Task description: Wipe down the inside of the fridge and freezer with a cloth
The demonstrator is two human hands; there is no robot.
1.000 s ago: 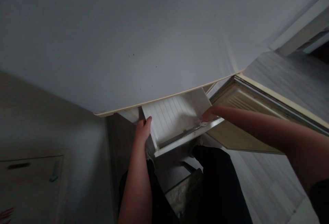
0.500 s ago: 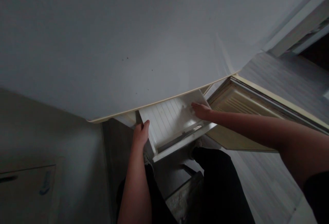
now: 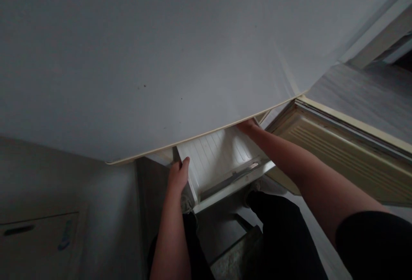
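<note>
A white plastic drawer (image 3: 214,151) with a ribbed bottom sticks out from under the front edge of a large pale cabinet, probably a fridge (image 3: 193,57). At its left side wall, my left hand (image 3: 178,175) is closed over the rim with the thumb on top. My right hand (image 3: 247,125) reaches into the back right part of the drawer, beneath the cabinet's edge. Its fingers are hidden there, so what they touch does not show. The cabinet's cream door (image 3: 337,151) stands open to the right, with a ribbed inner face.
My legs (image 3: 280,233) in dark trousers are just below the drawer, with a stone-patterned surface (image 3: 238,256) between them. On the left is a pale panel (image 3: 38,241) with a dark slot. Grey wood-look floor (image 3: 350,100) lies beyond the door.
My right hand has moved further back in the drawer, from above its ribbed bottom to under the cabinet's edge. My left hand keeps its hold on the side wall. The view has shifted slightly.
</note>
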